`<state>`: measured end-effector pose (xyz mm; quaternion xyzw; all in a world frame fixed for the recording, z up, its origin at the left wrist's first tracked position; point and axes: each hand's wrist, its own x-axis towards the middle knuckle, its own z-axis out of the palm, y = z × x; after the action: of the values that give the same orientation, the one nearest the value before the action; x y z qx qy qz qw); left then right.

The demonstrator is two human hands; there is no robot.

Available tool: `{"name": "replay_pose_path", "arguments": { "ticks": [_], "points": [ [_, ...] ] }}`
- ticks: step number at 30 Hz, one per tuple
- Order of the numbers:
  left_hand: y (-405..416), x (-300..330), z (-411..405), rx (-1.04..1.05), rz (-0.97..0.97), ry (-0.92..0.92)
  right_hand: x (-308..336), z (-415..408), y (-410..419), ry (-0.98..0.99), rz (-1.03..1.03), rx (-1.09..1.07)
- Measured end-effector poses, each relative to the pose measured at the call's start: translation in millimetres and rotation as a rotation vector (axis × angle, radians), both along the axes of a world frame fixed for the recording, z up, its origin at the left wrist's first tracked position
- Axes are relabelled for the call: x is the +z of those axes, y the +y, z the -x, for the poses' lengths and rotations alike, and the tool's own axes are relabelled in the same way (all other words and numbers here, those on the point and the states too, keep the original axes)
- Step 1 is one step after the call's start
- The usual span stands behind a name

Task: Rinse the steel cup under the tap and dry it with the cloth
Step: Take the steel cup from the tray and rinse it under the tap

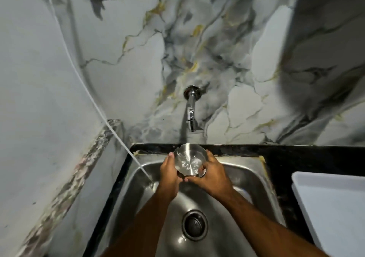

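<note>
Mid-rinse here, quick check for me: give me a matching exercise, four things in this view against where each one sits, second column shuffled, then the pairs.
Things:
1. steel cup
2. tap
3. drain
4. white tray

Places:
A. on the counter right of the sink
B. on the marble wall above the basin
C. held between the left hand and the right hand
D. in the basin floor, between the forearms

Pairs: 1-C, 2-B, 3-D, 4-A

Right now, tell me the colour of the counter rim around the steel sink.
Black, slightly speckled counter rim around the steel sink; head view shows it.
</note>
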<state>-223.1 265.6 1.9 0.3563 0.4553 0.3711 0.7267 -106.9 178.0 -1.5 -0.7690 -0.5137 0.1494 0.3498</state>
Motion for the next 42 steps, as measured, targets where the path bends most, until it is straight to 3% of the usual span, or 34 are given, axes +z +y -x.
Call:
{"name": "replay_pose_path", "arguments": {
  "ticks": [4, 7, 11, 15, 18, 23, 27, 30, 35, 37, 39, 42],
  "points": [
    [17, -15, 1, 0.031, 0.036, 0.007, 1, 6, 13, 0.071, 0.093, 0.009],
    [33, -27, -1, 0.0, -0.013, 0.06, 22, -1, 32, 0.139, -0.066, -0.179],
    [37, -31, -17, 0.026, -0.152, 0.146, 59, -6, 66, -0.076, -0.218, -0.325],
    [38, -36, -29, 0.069, -0.131, 0.128, 89, 3, 99, -0.295, 0.004, -0.456],
    [39, -41, -32, 0.061, -0.109, 0.155, 100, 8, 116, -0.317, 0.132, -0.516],
    [34, -38, -40, -0.047, -0.118, 0.166, 91, 9, 114, -0.17, 0.012, -0.487],
    [31, -42, -44, -0.081, -0.129, 0.162, 82, 2, 100, -0.222, -0.019, -0.358],
    [28, -45, -47, -0.064, -0.128, 0.15, 84, -15, 98, -0.067, -0.044, -0.296],
    [27, -43, -48, -0.072, -0.123, 0.159, 95, -50, 104, 0.747, 0.088, -0.06],
    [29, -40, -47, -0.075, -0.13, 0.151, 91, -51, 109, 0.798, 0.09, 0.039],
    [31, -38, -46, -0.079, -0.139, 0.159, 84, -46, 113, 0.683, 0.031, 0.009],
    [35, -38, -45, -0.065, -0.162, 0.187, 70, -27, 116, 0.253, -0.047, -0.222]
  ]
}}
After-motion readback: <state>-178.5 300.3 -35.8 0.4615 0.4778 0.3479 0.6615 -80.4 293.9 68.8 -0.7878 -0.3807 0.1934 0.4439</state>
